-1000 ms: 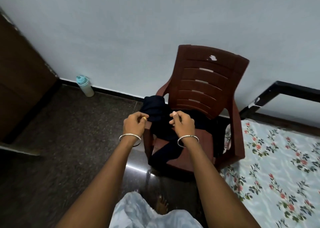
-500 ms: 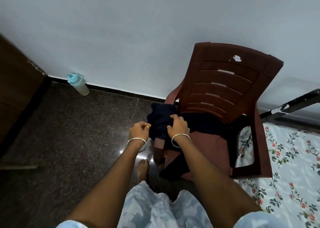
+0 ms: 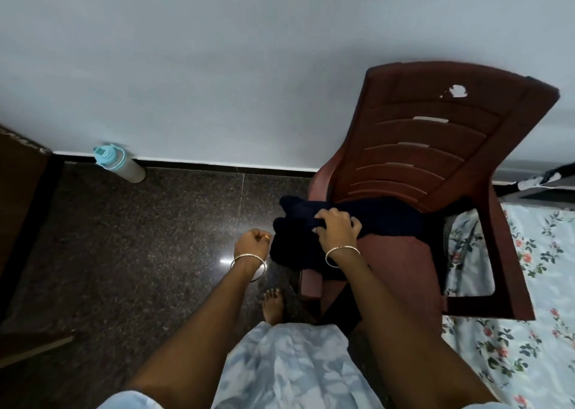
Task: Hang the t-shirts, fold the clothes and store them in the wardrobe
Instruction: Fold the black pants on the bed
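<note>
**While the garment lies bunched on the chair, picking it up is the step in hand**

Since the dark garment (image 3: 389, 219) sits in a heap across the seat of the chair (image 3: 435, 147), with 1 end spilling over the near arm and hanging toward the floor (image 3: 140, 253), this looks like the very start of 1 piece: lifting it and finding its shape. Nothing in view is folded or hung yet.

The right hand (image 3: 337, 228) lies on top of the heap with its fingers curled into the cloth, gripping a bunch of it. The left hand (image 3: 251, 243) is curled like a fist just beside the hanging end. Dark cloth against dark floor hides whether it pinches an edge, so I cannot tell.

Next, I judge, the garment must come clear of the chair with both hands, then be shaken out or spread so that collar, sleeves or legs show. Only then can it be told whether this piece is for hanging or folding. The bed (image 3: 529, 346), just right of the chair, would probably serve as a flat place to fold on. A trailing end could snag on the chair arm, so the lift should go up before it goes sideways. No hanger is in view.
</note>
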